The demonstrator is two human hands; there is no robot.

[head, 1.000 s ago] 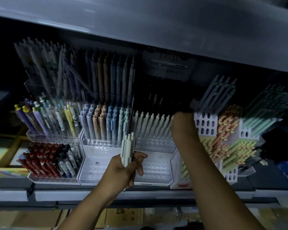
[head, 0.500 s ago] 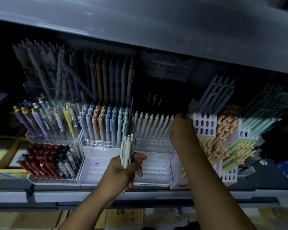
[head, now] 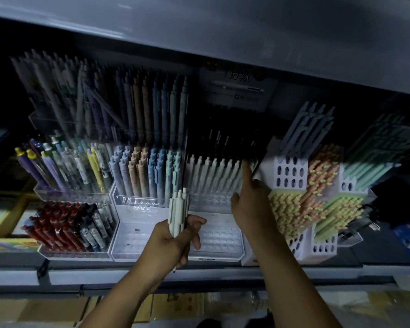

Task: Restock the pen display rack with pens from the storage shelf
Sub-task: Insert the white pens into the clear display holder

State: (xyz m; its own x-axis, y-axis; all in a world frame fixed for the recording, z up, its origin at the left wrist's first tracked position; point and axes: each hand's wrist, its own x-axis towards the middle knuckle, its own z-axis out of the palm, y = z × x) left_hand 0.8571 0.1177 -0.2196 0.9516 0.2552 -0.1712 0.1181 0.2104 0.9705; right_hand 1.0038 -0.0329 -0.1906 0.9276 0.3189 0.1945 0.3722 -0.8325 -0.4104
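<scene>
Dim shelf (head: 128,276) under an overhang (head: 223,31). My bundle of pale pens (head: 178,209) stands upright before the clear rack (head: 137,243), gripped in my left hand (head: 172,245), nearest its empty holes (head: 219,235). My right hand (head: 252,207), holding nothing, index finger (head: 246,172) straight, reaches the right end of the rack's white pen row (head: 213,170).

One bundle (head: 178,210) of pale pens, upright, clicker ends up, gripped in left hand (head: 173,242) just before rack (head: 213,240). The rack: clear, stepped, holed tiers; a row (head: 213,172) of white pens stands on a rear tier, slightly tilted.
</scene>
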